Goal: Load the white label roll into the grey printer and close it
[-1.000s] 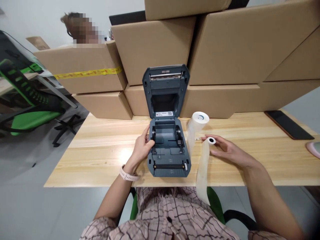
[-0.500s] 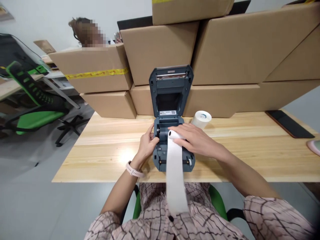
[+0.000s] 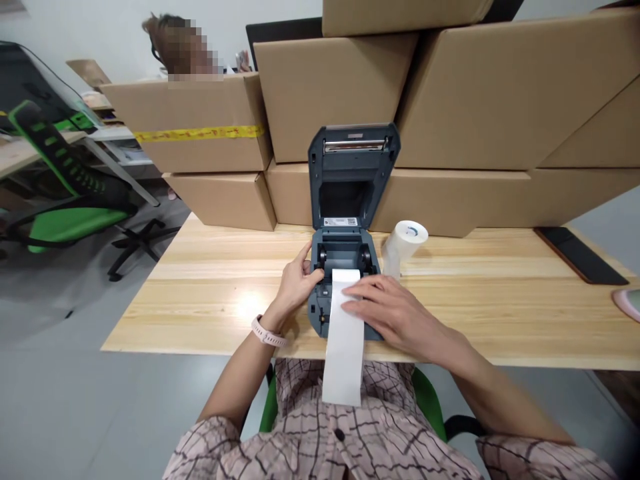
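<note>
A dark grey label printer [image 3: 343, 240] stands on the table with its lid [image 3: 353, 175] raised. My left hand [image 3: 296, 280] grips the left side of its base, thumb over the rim and fingers along the outer wall. A strip of white label paper [image 3: 343, 367] runs from inside the base over the front edge towards my lap. My right hand [image 3: 393, 310] holds this strip, fingertips on its upper face; the thumb is hidden. Two black roll holders show behind the strip. Right of the printer stands a white label roll [image 3: 407, 239] with a loose tail.
Stacked cardboard boxes [image 3: 333, 100] wall off the back of the wooden table [image 3: 200, 300]. A dark phone [image 3: 583, 255] lies at the right, near a partly visible pinkish-rimmed object [image 3: 627, 303]. Beyond, at left, are a green chair [image 3: 75, 223] and another person [image 3: 175, 47].
My right hand has moved down and forward from the roll holders, bringing the paper lower. The small roll's end no longer shows. My left hand keeps its grip on the printer.
</note>
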### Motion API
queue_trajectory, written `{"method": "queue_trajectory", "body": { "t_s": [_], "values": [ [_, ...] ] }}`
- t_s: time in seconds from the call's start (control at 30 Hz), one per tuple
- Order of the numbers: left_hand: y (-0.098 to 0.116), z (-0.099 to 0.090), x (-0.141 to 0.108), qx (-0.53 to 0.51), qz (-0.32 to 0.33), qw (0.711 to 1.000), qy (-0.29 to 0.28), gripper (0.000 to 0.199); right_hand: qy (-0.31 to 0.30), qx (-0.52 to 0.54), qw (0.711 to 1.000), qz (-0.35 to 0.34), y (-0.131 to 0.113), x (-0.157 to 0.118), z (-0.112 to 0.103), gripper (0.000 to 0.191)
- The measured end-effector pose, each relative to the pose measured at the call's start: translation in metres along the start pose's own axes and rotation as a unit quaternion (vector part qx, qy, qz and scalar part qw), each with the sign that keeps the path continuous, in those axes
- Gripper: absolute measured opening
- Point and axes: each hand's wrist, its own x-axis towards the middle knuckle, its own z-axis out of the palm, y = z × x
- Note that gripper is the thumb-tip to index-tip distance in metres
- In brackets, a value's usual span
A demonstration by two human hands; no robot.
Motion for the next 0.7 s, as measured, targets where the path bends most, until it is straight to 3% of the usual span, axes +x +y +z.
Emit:
{"method": "queue_trajectory", "body": {
  "t_s": [0.1, 0.2, 0.27, 0.33, 0.5, 0.7],
  "values": [
    [0.003, 0.0, -0.001, 0.003, -0.005, 1.0, 0.008, 0.083, -0.043, 0.0, 0.999, -0.013, -0.014, -0.019, -0.001, 0.034],
    [0.005, -0.001, -0.002, 0.0, -0.005, 1.0, 0.01, 0.083, -0.1, -0.009, 0.995, -0.026, -0.023, -0.035, -0.002, 0.074],
    [0.004, 0.0, -0.001, -0.004, -0.003, 1.0, 0.008, 0.083, -0.116, -0.024, 0.993, -0.021, -0.027, -0.041, 0.001, 0.088],
    [0.001, 0.0, -0.001, -0.007, -0.002, 1.0, 0.007, 0.082, -0.083, -0.045, 0.995, -0.011, -0.03, -0.042, 0.009, 0.081],
    [-0.001, 0.001, -0.001, -0.011, 0.0, 1.0, 0.007, 0.083, 0.076, -0.043, 0.995, -0.048, -0.034, -0.034, 0.038, 0.033],
    [0.003, 0.0, -0.002, -0.01, -0.008, 1.0, 0.005, 0.084, 0.156, 0.052, 0.985, -0.053, -0.03, -0.028, 0.042, 0.02]
  ]
}}
